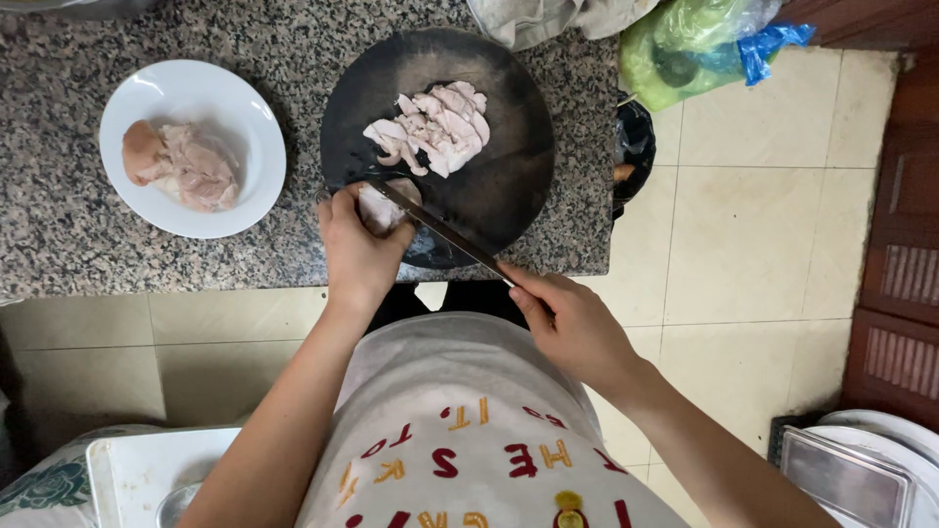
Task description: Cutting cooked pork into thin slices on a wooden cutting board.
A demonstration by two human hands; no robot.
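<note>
A round dark cutting board (489, 186) lies on the speckled granite counter (59, 225). On its far part sits a pile of pale sliced meat (435, 127). My left hand (357, 249) presses down a small piece of meat (377, 208) at the board's near left edge. My right hand (572, 323) grips the handle of a knife (440, 233), whose blade runs diagonally up-left across that piece. A white plate (249, 117) at the left of the board holds uncut pieces of meat (181, 166).
Green and blue plastic bags (699, 44) and a cloth (548, 18) sit at the counter's far right. A dark bin (636, 147) stands beside the counter on the tiled floor. A white container (147, 469) is at lower left, a metal tray (846, 479) at lower right.
</note>
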